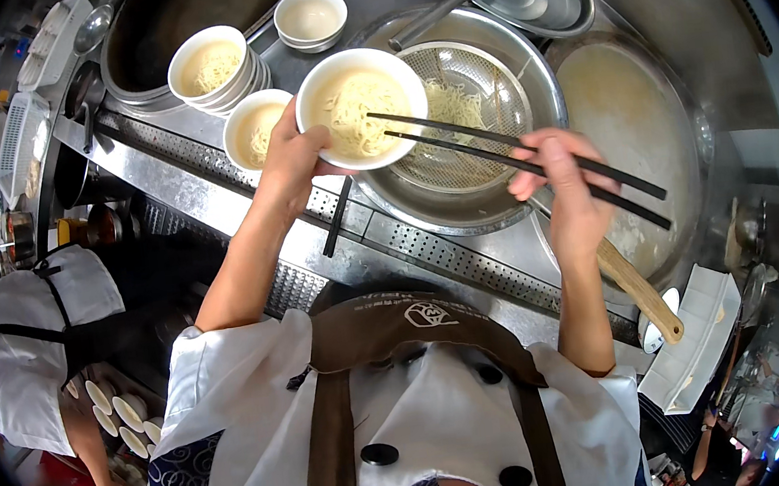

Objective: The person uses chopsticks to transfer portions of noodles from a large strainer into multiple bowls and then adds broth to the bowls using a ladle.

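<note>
My left hand (293,156) grips a white bowl (308,100) by its near left side and holds it up, tilted toward me. Pale noodles (357,114) lie inside it. Long black chopsticks (484,144) are in my right hand (564,182), closed around them, and their tips reach into the bowl at the noodles. Right behind the bowl, a perforated metal strainer (486,81) with a wooden handle (640,293) rests over a wide steel basin (537,66). More noodles (453,108) sit in the strainer, partly hidden by the bowl and chopsticks.
Left of the held bowl stand a bowl of noodles (254,129), a stack of bowls (227,56) and smaller stacked bowls (311,19). A large pan of cloudy liquid (628,114) is at right. A ladle (459,3) lies across the far basins. Another person (30,347) works at left.
</note>
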The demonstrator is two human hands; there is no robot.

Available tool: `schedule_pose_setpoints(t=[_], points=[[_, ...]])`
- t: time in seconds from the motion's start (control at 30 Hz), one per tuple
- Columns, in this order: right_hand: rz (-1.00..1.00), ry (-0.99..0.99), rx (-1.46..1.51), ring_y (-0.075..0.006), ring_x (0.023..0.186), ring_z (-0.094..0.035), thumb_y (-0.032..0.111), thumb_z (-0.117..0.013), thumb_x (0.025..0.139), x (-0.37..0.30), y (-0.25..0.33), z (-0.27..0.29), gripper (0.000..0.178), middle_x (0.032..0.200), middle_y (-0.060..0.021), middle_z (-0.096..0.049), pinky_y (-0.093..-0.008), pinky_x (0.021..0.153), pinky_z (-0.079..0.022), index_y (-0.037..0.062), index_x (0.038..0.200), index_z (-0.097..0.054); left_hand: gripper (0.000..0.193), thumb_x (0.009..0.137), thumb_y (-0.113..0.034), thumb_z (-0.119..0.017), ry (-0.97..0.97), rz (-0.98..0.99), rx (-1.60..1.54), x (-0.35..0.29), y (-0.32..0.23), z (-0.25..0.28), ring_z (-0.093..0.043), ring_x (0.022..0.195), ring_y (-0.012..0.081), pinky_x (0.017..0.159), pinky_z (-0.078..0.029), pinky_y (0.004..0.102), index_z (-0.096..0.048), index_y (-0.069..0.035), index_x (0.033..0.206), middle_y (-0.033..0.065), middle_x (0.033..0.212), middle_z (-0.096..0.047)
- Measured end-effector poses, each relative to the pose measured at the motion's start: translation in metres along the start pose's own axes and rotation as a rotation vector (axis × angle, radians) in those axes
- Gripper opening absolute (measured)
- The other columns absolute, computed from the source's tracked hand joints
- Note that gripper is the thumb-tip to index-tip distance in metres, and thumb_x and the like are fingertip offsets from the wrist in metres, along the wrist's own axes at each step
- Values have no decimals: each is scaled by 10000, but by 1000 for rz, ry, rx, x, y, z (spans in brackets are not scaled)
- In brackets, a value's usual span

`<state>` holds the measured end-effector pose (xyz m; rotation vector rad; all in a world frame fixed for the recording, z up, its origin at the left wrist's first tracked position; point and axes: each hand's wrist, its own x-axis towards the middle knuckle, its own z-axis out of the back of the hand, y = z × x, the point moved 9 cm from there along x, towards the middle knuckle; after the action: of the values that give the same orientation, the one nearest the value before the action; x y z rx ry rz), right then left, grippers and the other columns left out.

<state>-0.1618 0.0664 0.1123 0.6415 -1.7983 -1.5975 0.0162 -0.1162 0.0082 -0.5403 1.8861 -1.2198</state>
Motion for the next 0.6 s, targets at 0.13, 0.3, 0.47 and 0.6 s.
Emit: schedule_pose_setpoints(t=[0.13, 0.3, 0.47, 0.6], points=[[-56, 4, -67, -149, 537, -570, 89, -514, 851, 5, -10, -14, 167, 761, -132, -601, -230, 505, -472, -67, 857, -575, 564, 700, 66, -361, 65, -60, 78, -11, -4, -25, -597, 881, 255, 521, -571, 279, -317, -10, 1258, 182, 1090, -500], [-306, -383, 412, -202, 485, -568, 116, -482, 848, 4, -100, 37, 186, 706, -143, -586, -262, 423, -477, -50, 805, -552, 564, 701, 70, -364, 35, 10, -10, -15, 7, -27, -592, 897, 253, 516, -566, 267, -313, -8, 1257, 179, 1105, -490], [-580, -391, 909, -192, 486, -545, 92, -463, 839, 2, -122, 42, 183, 694, -178, -573, -230, 416, -464, -58, 793, -557, 558, 696, 59, -382, 69, 22, -91, -12, 17, -20, -591, 895, 261, 524, -567, 281, -315, -5, 1247, 183, 1119, -477], [-411, -283, 917, -171, 499, -524, 83, -459, 843, 23, -61, 39, 187, 698, -186, -571, -213, 440, -456, -67, 797, -562, 552, 691, 54, -390, 57, 49, -108, -11, 23, -17, -595, 882, 260, 527, -569, 286, -320, 2, 1236, 187, 1103, -482]])
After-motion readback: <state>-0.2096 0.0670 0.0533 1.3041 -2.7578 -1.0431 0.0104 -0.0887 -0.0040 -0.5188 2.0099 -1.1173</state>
